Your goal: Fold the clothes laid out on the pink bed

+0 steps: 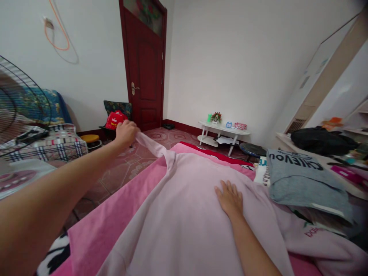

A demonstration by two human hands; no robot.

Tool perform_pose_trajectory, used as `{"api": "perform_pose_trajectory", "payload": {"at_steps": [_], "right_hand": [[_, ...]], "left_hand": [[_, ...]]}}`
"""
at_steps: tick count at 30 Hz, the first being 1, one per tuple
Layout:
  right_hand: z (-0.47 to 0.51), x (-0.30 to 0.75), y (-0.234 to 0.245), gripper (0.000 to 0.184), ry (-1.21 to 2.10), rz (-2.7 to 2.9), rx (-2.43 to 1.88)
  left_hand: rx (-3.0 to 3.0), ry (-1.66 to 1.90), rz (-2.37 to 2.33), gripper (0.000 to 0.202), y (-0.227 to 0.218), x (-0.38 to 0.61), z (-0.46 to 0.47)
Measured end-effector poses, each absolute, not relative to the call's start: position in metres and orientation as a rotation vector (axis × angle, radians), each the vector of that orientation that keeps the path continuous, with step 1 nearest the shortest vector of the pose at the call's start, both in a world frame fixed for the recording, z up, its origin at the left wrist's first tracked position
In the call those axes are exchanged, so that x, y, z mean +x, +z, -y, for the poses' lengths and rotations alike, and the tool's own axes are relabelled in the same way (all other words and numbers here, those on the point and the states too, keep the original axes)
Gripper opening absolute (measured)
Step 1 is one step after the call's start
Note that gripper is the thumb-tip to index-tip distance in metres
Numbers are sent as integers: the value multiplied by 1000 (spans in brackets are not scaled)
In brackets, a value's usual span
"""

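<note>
A pale pink sweatshirt (198, 214) lies spread over a pink blanket (115, 214). My left hand (126, 132) reaches out past the blanket's left edge, closed on a narrow stretch of the sweatshirt and pulling it taut off the surface. Flat on the middle of the fabric rests my right hand (230, 196), its fingers extended and slightly apart. To the right, a sleeve with dark red lettering (314, 231) trails toward the corner of the view.
Folded grey clothing (304, 180) is stacked at the right, touching the sweatshirt. A fan (20, 103) stands at the left. Beyond the blanket are a small white table (222, 128), a round stool (253, 149) and a chair with a red bag (115, 119).
</note>
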State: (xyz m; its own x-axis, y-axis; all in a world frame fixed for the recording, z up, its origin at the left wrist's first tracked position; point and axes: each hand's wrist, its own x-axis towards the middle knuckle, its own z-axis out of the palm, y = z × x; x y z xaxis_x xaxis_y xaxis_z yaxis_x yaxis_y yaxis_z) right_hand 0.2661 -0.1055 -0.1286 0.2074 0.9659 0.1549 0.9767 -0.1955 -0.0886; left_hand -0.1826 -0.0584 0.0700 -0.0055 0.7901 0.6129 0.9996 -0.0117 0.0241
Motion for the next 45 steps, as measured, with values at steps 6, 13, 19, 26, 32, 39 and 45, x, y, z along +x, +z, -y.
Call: {"api": "perform_pose_trajectory", "payload": {"at_steps": [6, 13, 19, 26, 32, 39, 45], "right_hand": [[103, 274, -134, 60, 28, 1765, -2084], [108, 304, -129, 66, 454, 1027, -1481], [118, 305, -118, 64, 367, 902, -1500], [108, 265, -96, 39, -283, 1562, -1742], [72, 258, -79, 67, -171, 1843, -2353], [70, 260, -44, 24, -209, 1990, -2280], [72, 291, 41, 38, -368, 1766, -2180]], "left_hand": [[-1957, -1202, 1163, 39, 155, -51, 70], [-2910, -682, 453, 51, 41, 7, 200], [-2776, -607, 1689, 79, -60, -91, 223], [-2840, -462, 2410, 56, -60, -132, 267], [-2933, -587, 2494, 58, -55, -127, 295], [-2866, -613, 2483, 69, -58, -118, 297], [-2924, -568, 2295, 60, -12, -92, 291]]}}
